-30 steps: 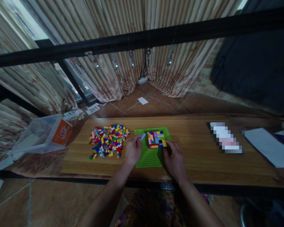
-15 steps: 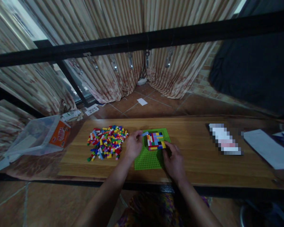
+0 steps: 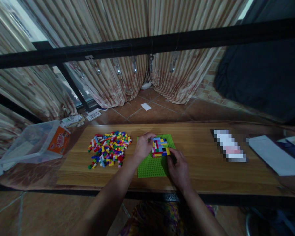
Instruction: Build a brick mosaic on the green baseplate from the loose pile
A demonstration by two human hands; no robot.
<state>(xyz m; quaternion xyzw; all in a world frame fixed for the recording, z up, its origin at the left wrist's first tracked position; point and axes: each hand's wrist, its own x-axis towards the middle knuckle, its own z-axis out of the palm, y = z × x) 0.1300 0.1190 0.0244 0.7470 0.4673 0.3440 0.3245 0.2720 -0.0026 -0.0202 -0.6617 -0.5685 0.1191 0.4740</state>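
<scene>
A block of stacked toy bricks (image 3: 161, 147) in many colours sits on a green studded baseplate (image 3: 151, 168) on the table. My left hand (image 3: 144, 146) is closed at the far left corner of the stack, its fingertips pressed around a light blue brick (image 3: 157, 140) that lies against the top there. The fingers partly cover this brick. On the near right side, my right hand (image 3: 179, 166) grips the corner of the stack by a yellow brick, with thumb and forefinger bent against it.
Left of the baseplate, a heap of loose bricks (image 3: 110, 147) spreads over the wooden table (image 3: 201, 177). A clear plastic tub (image 3: 31, 144) with an orange label stands beyond the left end. A blurred-out phone-like object (image 3: 229, 146) and a white sheet (image 3: 272, 154) lie to the right.
My left hand has moved right and brought the light blue brick from beside the stack onto its far left corner. My right hand keeps its hold. The view has shifted slightly.
</scene>
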